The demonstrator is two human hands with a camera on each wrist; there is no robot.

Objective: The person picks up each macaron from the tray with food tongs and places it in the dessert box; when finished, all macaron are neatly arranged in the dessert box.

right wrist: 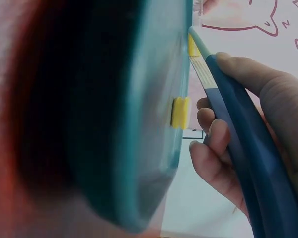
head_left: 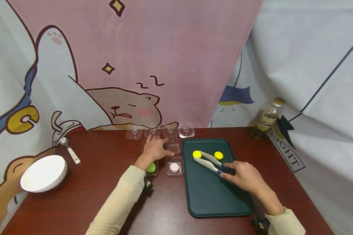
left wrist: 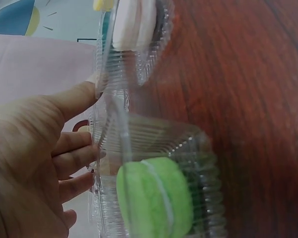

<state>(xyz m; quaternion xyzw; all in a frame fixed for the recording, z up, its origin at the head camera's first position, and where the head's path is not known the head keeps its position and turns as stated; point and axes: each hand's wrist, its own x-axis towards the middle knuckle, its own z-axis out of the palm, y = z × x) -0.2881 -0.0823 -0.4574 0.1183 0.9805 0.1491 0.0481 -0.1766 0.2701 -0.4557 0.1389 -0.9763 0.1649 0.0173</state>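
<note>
Note the printed backdrop (head_left: 176, 65), pink and white with cartoon figures, behind and to the right of the glossy red-brown table (head_left: 85, 182). Find the dark green tray (head_left: 211, 195) flat on the table, presumably to keep loose pieces gathered within reach. Regard the white bowl (head_left: 42, 173) at left and the bottle (head_left: 264, 122) in the far right corner as parked, likely to reserve the middle for handling. With the right hand (head_left: 245, 176), grips the tongs (head_left: 207, 164) by the handles, tips about one yellow macaron (head_left: 196, 154) on the tray, probably to avoid finger contact; cannot confirm a firm pinch. Holds the left hand (head_left: 154, 150) open at the clear boxes (head_left: 168, 161) beside the tray, perhaps to steady them; cannot confirm contact. See the scoop (head_left: 73, 155) near the bowl, also out of the way. See the clear lids (head_left: 186, 130) lined up along the far edge, apparently for access from above. Locate the pink macaron (head_left: 174, 167) and green macaron (head_left: 151, 168) in separate boxes, likely for individual packing, and the second yellow macaron (head_left: 218, 155) on the tray.
</note>
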